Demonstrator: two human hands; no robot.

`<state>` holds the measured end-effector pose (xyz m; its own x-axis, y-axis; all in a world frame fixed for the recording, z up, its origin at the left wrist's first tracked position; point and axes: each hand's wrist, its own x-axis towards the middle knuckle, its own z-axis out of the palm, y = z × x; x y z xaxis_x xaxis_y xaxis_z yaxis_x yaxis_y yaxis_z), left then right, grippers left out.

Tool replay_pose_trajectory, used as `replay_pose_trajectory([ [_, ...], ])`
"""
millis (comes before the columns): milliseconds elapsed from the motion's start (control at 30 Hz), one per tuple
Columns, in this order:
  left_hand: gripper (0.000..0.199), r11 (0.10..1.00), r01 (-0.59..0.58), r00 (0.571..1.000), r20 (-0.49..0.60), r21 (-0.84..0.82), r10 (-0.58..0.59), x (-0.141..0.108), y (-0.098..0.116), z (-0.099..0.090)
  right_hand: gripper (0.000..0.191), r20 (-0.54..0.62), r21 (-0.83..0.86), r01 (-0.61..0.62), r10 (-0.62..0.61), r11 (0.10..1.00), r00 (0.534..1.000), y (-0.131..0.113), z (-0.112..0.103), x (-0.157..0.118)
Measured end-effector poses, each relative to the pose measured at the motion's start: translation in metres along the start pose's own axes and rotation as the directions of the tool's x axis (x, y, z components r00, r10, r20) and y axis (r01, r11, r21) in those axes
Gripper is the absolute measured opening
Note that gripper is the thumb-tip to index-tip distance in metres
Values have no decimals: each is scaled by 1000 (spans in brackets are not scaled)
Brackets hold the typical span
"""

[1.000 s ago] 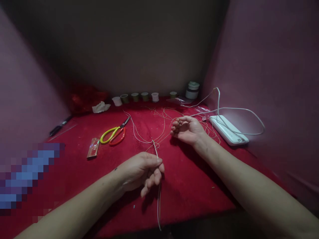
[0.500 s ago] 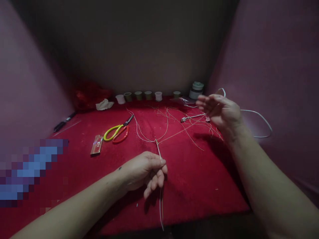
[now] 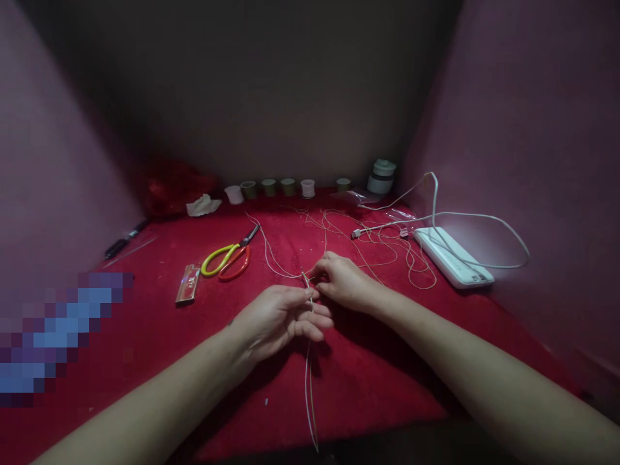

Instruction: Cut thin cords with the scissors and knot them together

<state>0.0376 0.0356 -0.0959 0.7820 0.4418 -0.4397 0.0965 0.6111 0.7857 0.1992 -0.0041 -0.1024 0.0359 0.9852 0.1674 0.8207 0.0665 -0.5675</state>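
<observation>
My left hand (image 3: 290,316) pinches a thin pale cord (image 3: 310,387) between thumb and fingers, and a looped part of the cord hangs below it toward the table's front edge. Just above and to the right, my right hand (image 3: 341,279) has its fingertips drawn together beside the knotted spot of the cord; what lies between them is too small to make out. Thin loose strands (image 3: 274,258) run back from that spot over the red cloth.
Yellow-and-red-handled scissors (image 3: 232,255) and a lighter (image 3: 188,284) lie left. Thread spools (image 3: 288,187) and a jar (image 3: 382,177) line the back. At the right are a white power bank (image 3: 453,258), its cable (image 3: 504,223) and tangled thread (image 3: 411,265). A pen (image 3: 124,240) is far left.
My right hand has come from the right, near the cable, to beside my left hand, uncovering the power bank. My left hand has shifted slightly up the cord.
</observation>
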Motion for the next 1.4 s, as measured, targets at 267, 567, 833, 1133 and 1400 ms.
replay_pose_trajectory([
  [267,14,998,48,999,8,33,-48,6,-4,-6,12,154,157,-49,25,986,988,-8,-4,-4],
  [567,13,996,59,998,8,64,-60,4,-5,-3,13,-45,77,-150,154,986,987,-1,5,6],
  [833,12,995,52,999,8,80,-53,4,-5,-3,13,-88,33,-104,107,994,990,-2,7,9],
  [1133,13,996,56,998,23,64,-57,4,-6,-3,15,-84,45,-75,78,996,993,-5,1,-1],
  [1400,12,1000,-8,1000,-12,28,8,9,3,-8,15,0,115,-110,111,987,994,-6,4,-1],
])
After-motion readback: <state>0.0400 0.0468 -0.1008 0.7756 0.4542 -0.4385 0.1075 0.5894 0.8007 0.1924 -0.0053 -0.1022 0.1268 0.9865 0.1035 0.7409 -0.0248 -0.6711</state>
